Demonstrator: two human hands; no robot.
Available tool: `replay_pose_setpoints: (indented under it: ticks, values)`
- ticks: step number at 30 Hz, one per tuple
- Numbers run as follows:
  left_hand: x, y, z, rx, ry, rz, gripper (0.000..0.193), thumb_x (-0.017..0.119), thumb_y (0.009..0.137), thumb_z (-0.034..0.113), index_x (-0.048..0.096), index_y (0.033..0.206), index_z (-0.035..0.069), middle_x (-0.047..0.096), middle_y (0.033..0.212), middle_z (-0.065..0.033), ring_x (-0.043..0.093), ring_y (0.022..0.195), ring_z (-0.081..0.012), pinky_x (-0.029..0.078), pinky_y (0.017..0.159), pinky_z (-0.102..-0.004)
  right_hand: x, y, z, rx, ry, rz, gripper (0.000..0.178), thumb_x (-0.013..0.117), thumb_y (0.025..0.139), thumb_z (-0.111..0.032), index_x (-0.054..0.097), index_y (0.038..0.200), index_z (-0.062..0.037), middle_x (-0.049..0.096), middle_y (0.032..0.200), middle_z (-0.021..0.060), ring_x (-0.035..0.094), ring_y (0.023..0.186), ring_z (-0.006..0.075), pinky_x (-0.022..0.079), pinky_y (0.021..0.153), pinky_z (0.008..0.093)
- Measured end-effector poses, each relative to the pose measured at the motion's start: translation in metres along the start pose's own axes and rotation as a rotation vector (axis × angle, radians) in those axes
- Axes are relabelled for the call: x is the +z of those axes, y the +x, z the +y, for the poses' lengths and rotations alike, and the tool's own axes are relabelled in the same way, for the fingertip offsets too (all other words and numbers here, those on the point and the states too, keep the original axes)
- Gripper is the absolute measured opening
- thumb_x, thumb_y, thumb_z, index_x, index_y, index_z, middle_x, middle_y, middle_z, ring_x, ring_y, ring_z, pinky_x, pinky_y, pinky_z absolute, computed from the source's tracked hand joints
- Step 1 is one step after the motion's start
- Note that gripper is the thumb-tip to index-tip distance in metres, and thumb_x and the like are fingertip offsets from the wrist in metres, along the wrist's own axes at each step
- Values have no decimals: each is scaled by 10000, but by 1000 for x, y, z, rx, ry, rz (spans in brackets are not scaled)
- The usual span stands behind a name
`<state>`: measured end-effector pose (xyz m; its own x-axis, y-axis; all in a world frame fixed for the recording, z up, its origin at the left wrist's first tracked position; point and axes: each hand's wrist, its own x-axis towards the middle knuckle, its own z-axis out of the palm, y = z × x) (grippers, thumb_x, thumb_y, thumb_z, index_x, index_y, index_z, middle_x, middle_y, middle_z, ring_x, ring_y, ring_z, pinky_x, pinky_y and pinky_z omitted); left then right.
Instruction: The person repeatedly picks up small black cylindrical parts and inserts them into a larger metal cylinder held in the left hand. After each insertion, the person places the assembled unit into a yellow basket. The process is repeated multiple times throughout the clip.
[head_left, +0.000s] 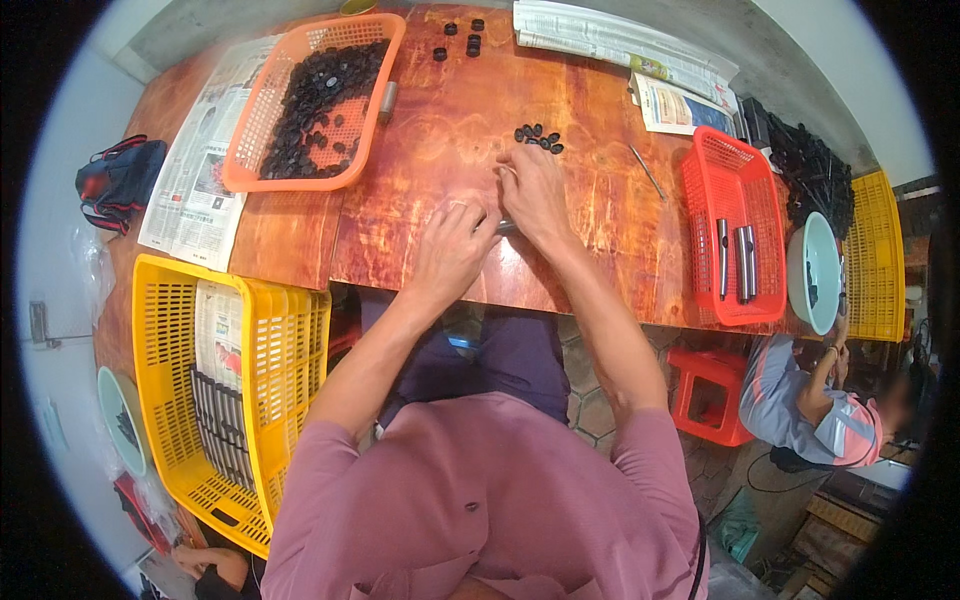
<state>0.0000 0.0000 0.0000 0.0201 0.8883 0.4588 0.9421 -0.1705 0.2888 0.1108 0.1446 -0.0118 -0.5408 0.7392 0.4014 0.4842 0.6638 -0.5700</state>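
Near the front of the wooden table (400, 240), my left hand (452, 248) is closed around a short silver metal tube (506, 227). Most of the tube is hidden by the fingers; one end pokes out toward my right wrist. My right hand (535, 195) is beside it, a little farther out, with its fingers bent and drawn together. Whatever those fingers hold, if anything, is hidden beneath them. Just beyond its fingertips lies a small cluster of black oval plastic caps (540, 138).
An orange basket (240, 160) of black caps stands at left. A red basket (712, 290) holds metal tubes (745, 262). A thin metal rod (647, 171) lies nearby. Yellow crates (165, 330) flank the table. A co-worker (830, 410) sits at right near a red stool (715, 395).
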Motion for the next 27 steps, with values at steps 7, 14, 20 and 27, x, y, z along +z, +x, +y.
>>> replay_pose_setpoints:
  ticks: [7,14,20,27]
  values:
    - [6,-5,-5,-37,-115,38,369,792,839,199,678,1152,41,630,1034,-122,609,992,-318,492,872,-441,8,-4,-2,18,-126,58,128,620,943,-91,649,1058,-41,626,1062,151,576,1052,350,439,925,460]
    - [2,-1,-10,-79,-166,-46,373,787,848,178,669,1171,32,627,1014,-128,606,960,-329,495,842,-442,7,2,-5,35,-186,38,137,608,955,-113,630,1078,-56,613,1076,141,568,1056,341,415,910,459]
    - [6,-6,-12,-40,-216,11,344,789,841,168,680,1143,42,618,923,-110,610,876,-314,479,778,-410,5,-5,-13,-34,-201,94,134,598,964,-130,622,1064,-43,610,1067,143,579,1018,343,421,870,453]
    - [4,-4,-14,-18,-176,-12,396,798,814,193,691,1162,39,586,932,-78,594,906,-267,484,800,-389,4,-5,-15,16,-156,94,133,580,976,-129,614,1065,-36,610,1036,154,581,1007,360,429,866,462]
